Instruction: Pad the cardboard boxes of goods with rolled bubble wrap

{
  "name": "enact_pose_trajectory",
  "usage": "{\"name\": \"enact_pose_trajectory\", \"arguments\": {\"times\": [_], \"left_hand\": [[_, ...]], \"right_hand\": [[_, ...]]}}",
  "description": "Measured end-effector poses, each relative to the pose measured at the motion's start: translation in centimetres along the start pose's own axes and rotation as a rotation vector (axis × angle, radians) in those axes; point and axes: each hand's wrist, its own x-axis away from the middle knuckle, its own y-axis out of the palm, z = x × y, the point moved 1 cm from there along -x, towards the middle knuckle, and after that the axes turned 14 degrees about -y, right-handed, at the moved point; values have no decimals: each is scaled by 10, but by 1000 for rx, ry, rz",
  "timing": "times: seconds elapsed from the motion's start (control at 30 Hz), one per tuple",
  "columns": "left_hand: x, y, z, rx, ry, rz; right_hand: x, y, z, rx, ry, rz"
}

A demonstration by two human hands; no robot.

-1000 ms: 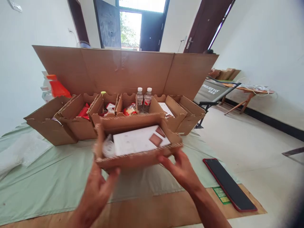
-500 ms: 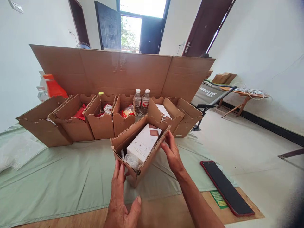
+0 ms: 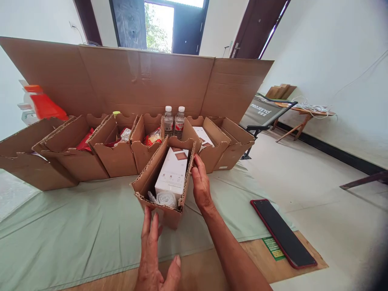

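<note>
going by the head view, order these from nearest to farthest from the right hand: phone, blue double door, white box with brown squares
1. White box: just left of the right hand, inside the cardboard bin.
2. Phone: off to the right, nearer the camera.
3. Blue double door: across the room, behind the cardboard panel.

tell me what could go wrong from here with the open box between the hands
The open box could knock the two bottles just beyond its far end if pushed forward. The left hand is spread, fingertips at the near end, and the right hand lies along the right side, so the grip may be loose and the box could skew. If tipped, the white carton might slide against the clear plastic roll.
</note>
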Motion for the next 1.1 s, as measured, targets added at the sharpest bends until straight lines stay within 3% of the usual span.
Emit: {"name": "enact_pose_trajectory", "arguments": {"times": [0.23, 0.57, 0.8, 1.1], "left_hand": [[2, 7, 9, -6, -30, -94], [-2, 36, 36, 2, -186, -109], [-38, 55, 44, 35, -121, -106], [-91, 65, 13, -132, -27, -77]], "right_hand": [[-16, -6, 5, -50, 30, -12], [13, -22, 28, -230, 203, 38], [22, -18, 44, -291, 339, 138], [31, -11, 54, -215, 336, 157]]}}
